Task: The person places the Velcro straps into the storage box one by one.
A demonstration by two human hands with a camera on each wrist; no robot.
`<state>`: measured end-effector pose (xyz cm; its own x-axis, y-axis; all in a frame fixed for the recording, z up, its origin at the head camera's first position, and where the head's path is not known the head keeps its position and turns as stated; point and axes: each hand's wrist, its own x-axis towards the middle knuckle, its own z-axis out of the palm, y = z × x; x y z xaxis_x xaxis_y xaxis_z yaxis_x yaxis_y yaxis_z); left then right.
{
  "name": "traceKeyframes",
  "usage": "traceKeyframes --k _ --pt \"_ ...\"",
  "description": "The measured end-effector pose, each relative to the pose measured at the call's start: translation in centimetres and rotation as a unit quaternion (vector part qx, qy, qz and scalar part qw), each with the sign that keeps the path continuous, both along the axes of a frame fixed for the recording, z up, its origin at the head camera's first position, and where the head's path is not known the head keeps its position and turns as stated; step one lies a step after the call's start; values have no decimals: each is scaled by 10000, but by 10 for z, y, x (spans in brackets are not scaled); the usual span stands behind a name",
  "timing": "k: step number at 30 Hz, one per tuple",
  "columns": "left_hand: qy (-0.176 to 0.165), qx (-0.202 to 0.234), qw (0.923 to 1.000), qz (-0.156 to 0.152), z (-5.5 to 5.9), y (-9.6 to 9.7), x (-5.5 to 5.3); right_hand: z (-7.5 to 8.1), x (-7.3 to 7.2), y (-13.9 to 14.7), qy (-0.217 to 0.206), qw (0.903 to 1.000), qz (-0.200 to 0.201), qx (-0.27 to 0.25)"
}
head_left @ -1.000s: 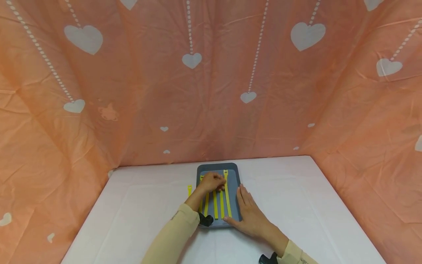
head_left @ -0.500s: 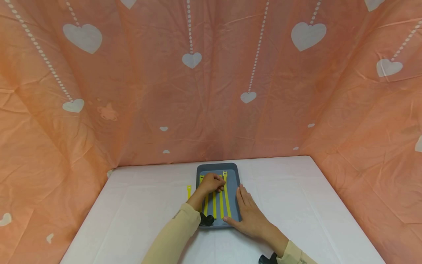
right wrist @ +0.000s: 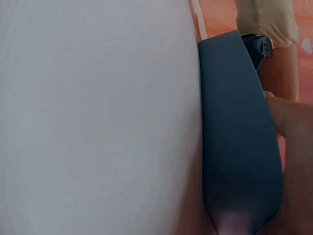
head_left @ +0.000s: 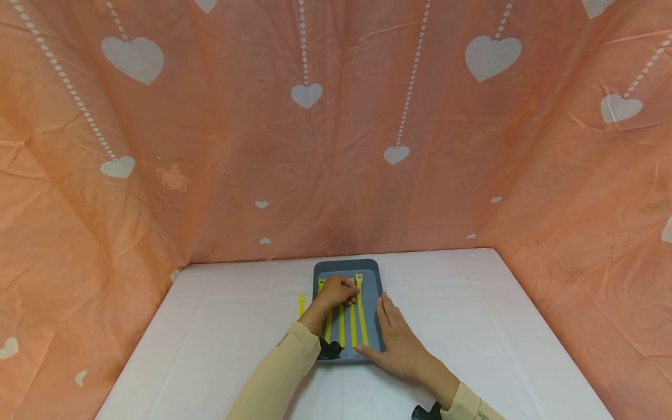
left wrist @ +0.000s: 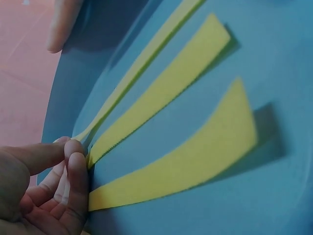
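Observation:
In the head view a grey tray holds several yellow cable-tie straps, flat and lying lengthwise side by side. My left hand is over the tray, its thumb and fingers pinching the edge of the rightmost strap below its slotted head. The left wrist view shows that pinch on the edgewise strap, beside two other straps whose free ends curve up from the tray floor. My right hand lies along the tray's right side, fingers straight and touching its rim. My left hand and wrist hide parts of the left straps.
Another yellow strap lies on the white tablecloth left of the tray, partly behind my left forearm. Behind the table hangs an orange curtain with white hearts. A black wrist camera overhangs the tray's near left corner.
The rightmost strap's head has come slightly nearer me and now stands a little straighter. My left hand has shifted very slightly with it. My right hand has stayed in place.

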<state>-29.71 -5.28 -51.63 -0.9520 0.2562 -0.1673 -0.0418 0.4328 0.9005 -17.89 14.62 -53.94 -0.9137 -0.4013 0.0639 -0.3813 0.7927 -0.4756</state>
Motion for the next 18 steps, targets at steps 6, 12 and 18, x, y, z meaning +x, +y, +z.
traceKeyframes --k 6,12,18 --pt "-78 21 9999 68 0 1 0 0 0 0 34 10000 8 11" --pt "-34 -21 10000 26 1 1 1 -2 0 0 44 10000 9 11" --pt "-22 -52 10000 14 1 1 1 -1 0 1 61 10000 12 18"
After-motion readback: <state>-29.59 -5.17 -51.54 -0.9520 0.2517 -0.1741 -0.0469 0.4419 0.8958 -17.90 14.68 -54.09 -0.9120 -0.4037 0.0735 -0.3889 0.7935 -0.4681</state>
